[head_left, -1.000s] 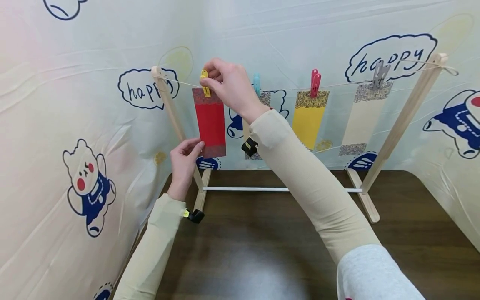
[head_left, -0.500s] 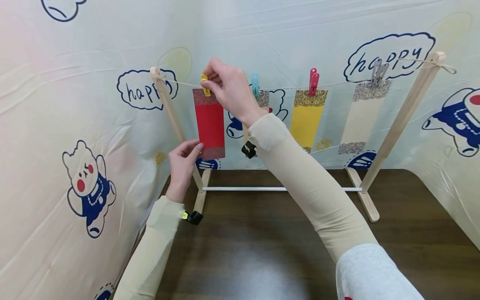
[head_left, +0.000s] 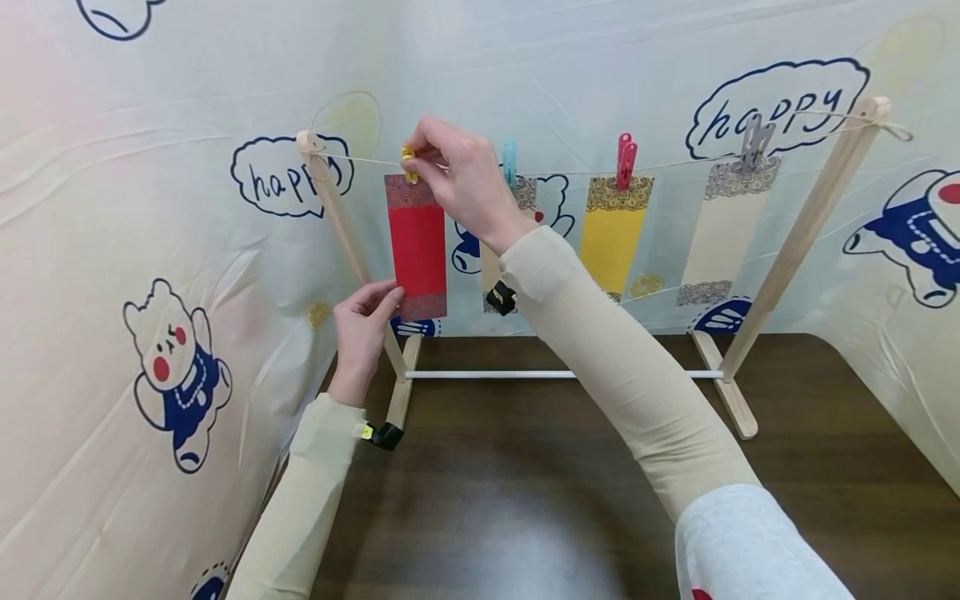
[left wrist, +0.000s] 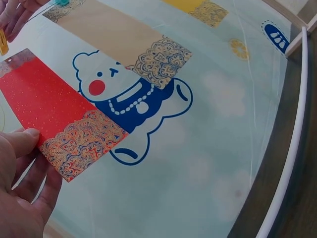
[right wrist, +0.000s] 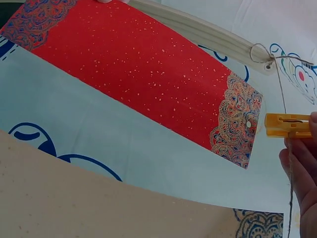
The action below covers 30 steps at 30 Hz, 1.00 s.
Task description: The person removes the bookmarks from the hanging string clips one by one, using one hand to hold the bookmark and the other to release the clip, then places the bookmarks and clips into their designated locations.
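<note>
My left hand (head_left: 360, 333) pinches a red paper bookmark (head_left: 417, 250) by its lower left edge, between thumb and fingers. The bookmark has patterned bands at both ends and a small hole (right wrist: 248, 124) in the upper one. At its top, my right hand (head_left: 471, 179) grips a yellow clothespin (right wrist: 283, 125), which sits across the string (right wrist: 290, 178). In the right wrist view a small gap separates the clothespin's tip from the bookmark's upper end. A beige bookmark (left wrist: 114, 32) hangs just right of the red one, partly covered by my right hand and wrist in the head view.
Along the string hang a yellow bookmark (head_left: 615, 237) under a red clothespin (head_left: 626, 162) and a cream one (head_left: 727, 237) under a grey clothespin (head_left: 756, 143). A blue clothespin (head_left: 510, 162) holds the beige one. Wooden posts (head_left: 806, 233) and a white rod (head_left: 487, 374) form the rack on the brown table (head_left: 525, 500).
The yellow clothespin has risen slightly in my right hand and overlaps the bookmark's top less. My left hand and the red bookmark have shifted slightly down and left.
</note>
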### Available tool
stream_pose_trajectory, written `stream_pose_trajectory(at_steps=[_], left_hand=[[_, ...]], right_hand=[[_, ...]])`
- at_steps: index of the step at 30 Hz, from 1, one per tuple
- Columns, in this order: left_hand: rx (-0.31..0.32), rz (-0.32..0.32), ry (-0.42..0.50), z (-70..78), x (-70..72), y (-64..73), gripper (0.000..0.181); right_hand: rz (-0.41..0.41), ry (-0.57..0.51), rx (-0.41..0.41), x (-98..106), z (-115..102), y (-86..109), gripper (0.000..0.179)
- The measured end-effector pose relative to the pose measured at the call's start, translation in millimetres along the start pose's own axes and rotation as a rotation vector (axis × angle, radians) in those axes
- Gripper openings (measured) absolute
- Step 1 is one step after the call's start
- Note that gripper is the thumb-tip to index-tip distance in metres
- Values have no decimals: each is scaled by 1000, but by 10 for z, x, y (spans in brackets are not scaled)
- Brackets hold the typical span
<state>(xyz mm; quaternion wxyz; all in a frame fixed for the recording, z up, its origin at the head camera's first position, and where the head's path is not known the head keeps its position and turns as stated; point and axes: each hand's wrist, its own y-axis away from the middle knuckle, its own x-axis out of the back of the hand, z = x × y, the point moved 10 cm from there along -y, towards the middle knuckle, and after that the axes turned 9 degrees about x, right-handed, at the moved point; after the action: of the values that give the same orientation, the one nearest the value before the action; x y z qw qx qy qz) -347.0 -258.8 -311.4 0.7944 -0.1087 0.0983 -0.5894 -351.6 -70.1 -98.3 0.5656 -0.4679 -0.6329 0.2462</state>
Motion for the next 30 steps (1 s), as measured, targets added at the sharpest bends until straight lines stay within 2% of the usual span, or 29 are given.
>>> stream_pose_trajectory(at_steps=[4,10,19,30], left_hand=[[-5,-2,-9,-16,11,9,26],[26,-1,3,-38,43,22,26],[1,12,49,-32,70,43,26],[-4,7,42,-49,99,109,26]], right_hand=[[23,-4,35,25,-23,15,15],[33,-3,60,44,-69,-2,14],[40,-8,57,89,-97,0,14],[46,-12,46,160,-108,87,15]])
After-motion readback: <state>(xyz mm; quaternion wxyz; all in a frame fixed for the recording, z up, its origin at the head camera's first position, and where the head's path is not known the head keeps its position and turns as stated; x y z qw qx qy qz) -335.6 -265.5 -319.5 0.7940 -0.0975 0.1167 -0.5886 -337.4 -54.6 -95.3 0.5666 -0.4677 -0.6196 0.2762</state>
